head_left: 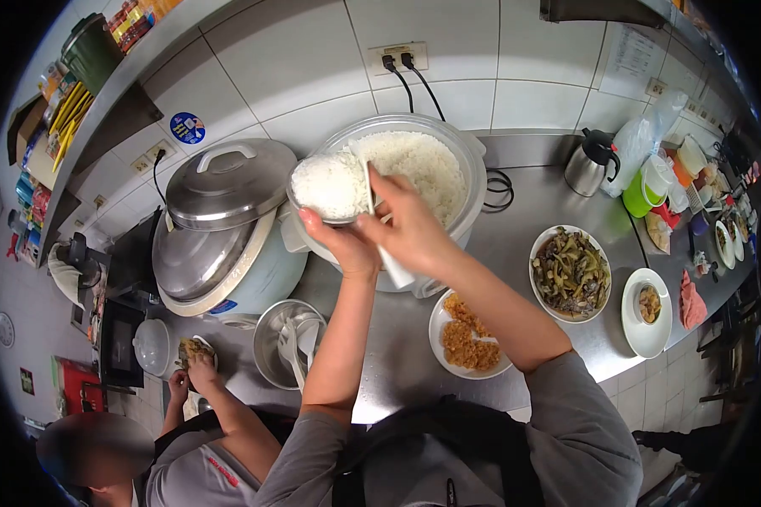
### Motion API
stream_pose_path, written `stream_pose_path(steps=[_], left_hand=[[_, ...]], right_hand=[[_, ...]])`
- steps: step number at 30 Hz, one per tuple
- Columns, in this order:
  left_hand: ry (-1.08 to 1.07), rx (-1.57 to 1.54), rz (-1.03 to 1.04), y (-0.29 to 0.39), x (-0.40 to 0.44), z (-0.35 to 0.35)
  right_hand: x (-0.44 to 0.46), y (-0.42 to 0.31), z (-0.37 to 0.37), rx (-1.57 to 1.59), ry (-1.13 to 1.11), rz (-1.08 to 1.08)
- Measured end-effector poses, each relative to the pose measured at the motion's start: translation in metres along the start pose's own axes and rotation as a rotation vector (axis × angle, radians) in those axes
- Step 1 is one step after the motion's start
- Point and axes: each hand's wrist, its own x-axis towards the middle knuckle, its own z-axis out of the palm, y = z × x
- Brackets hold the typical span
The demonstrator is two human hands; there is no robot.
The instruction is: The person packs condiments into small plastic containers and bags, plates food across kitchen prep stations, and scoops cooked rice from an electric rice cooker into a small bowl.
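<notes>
My left hand (pixel 344 245) is closed round the underside of a bowl heaped with white rice (pixel 326 188), held above the left rim of a large rice cooker (pixel 475 177). My right hand (pixel 407 221) grips a white rice paddle (pixel 395 267), its handle pointing down towards me and its blade upright against the right side of the heaped rice. More cooked rice (pixel 423 169) fills the cooker behind and to the right of both hands. The far edge of the bowl is partly hidden by the rice.
Left stands a second cooker with metal lids (pixel 233 182); before it, a metal bowl (pixel 266 345) with utensils. Plates of orange food (pixel 469 342) and dark vegetables (pixel 570 275) lie right, near a steel jug (pixel 585 169). A co-worker (pixel 203 439) handles food at lower left.
</notes>
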Motion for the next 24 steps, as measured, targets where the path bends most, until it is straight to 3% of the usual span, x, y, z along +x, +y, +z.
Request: stream_pose_path(steps=[2,5,6,8,9,11,12,14,18,22,24], left_hand=[[-0.030,-0.249,-0.018,-0.006,0.006,-0.004],[-0.041,-0.256,-0.075,-0.002,0.010,-0.007],[-0.040,-0.254,-0.077,0.001,0.010,-0.009],[-0.030,-0.379,-0.291,0.022,0.009,-0.002],[-0.022,-0.379,-0.286,0.025,0.009,-0.005],[-0.080,-0.401,-0.434,0.028,0.012,-0.005],[-0.081,-0.400,-0.435,0.028,0.012,-0.007],[-0.130,-0.379,-0.540,0.027,0.013,-0.010],[-0.122,-0.278,-0.582,0.032,0.012,-0.006],[-0.161,-0.310,-0.565,0.035,0.012,0.002],[-0.164,-0.349,-0.551,0.036,0.009,0.007]], right_hand=[[0.003,0.007,-0.005,-0.084,0.008,-0.037],[0.006,0.013,-0.005,-0.332,0.003,-0.271],[0.011,0.015,-0.016,-0.330,0.003,-0.268],[0.028,0.004,-0.044,-0.363,0.146,0.006],[0.032,0.006,-0.053,-0.362,0.138,0.005],[0.040,0.003,-0.065,-0.323,0.079,-0.251],[0.036,0.002,-0.065,-0.322,0.080,-0.251],[0.021,-0.011,-0.058,-0.555,-0.331,-0.288],[0.016,-0.003,-0.048,-0.857,-0.142,-0.427],[0.021,-0.013,-0.067,-0.710,-0.207,-0.401],[0.031,-0.008,-0.078,-0.363,-0.042,-0.183]])
